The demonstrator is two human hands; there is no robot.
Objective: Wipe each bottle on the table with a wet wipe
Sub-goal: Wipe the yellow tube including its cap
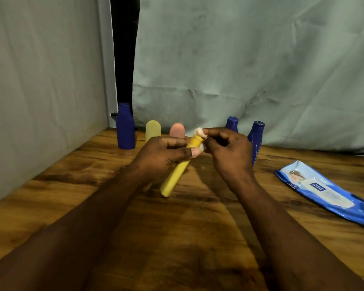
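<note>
While my left hand [162,156] grips the one yellow bottle [177,175], tilted above the table [198,227], my right hand [229,150] pinches one wet wipe [199,131] against its cap. Beyond the hands I count three blue bottles [125,129] [231,123] [256,133], one pale bottle [153,129] and one pink bottle [177,129]. One wipes pack [328,192] lies right of my right hand; I cannot see its contents.

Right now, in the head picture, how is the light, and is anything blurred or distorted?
Head view: light is dim and warm; the forearms throw dark shadows on the table; the wet wipe atop the yellow bottle is a soft white blob; the rightmost blue bottle looks tilted, perhaps from the wide lens; print on the wipes pack is too soft to read.
</note>
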